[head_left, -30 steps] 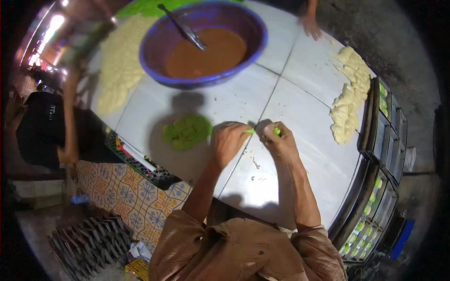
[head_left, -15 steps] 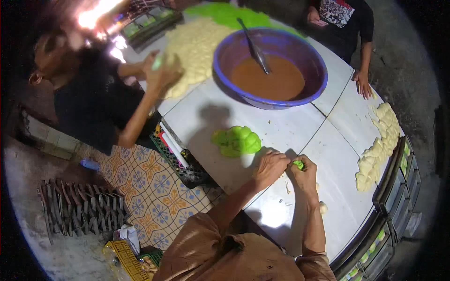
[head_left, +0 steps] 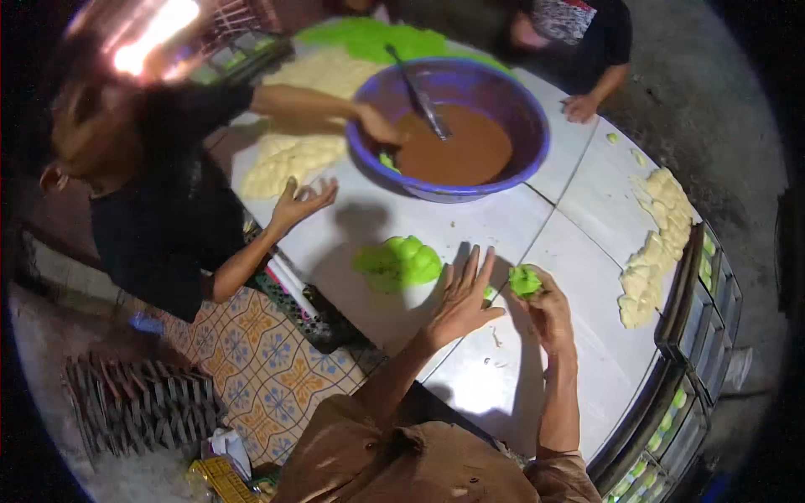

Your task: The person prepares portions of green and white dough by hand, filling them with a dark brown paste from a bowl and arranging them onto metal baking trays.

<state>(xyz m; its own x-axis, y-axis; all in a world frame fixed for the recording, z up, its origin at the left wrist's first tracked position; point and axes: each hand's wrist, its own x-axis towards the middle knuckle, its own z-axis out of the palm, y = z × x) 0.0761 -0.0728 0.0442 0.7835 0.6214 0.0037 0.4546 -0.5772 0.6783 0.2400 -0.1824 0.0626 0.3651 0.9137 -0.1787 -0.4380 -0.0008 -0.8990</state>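
Near the worktop's (head_left: 587, 344) front edge, left hand (head_left: 459, 307) spread, right hand (head_left: 549, 312) pinching green dough (head_left: 525, 282), probably soft, best held lightly by its sides.

a wide desk (head_left: 604, 293) with a white tiled top and dark joints fills the middle, its edges bowed by the lens. a bright patch of light (head_left: 486, 384) glares off its near part. on the left, the patterned floor tiles (head_left: 272, 369) carry orange and blue motifs on a cream ground. beyond the desk to the right lies dark, grey, rough-looking flooring (head_left: 713, 109). a glaring lamp (head_left: 159, 38) burns at upper left, beside a reddish slatted structure (head_left: 243, 18). a stack of dark slats (head_left: 138, 402) sits on greyish ground at lower left.
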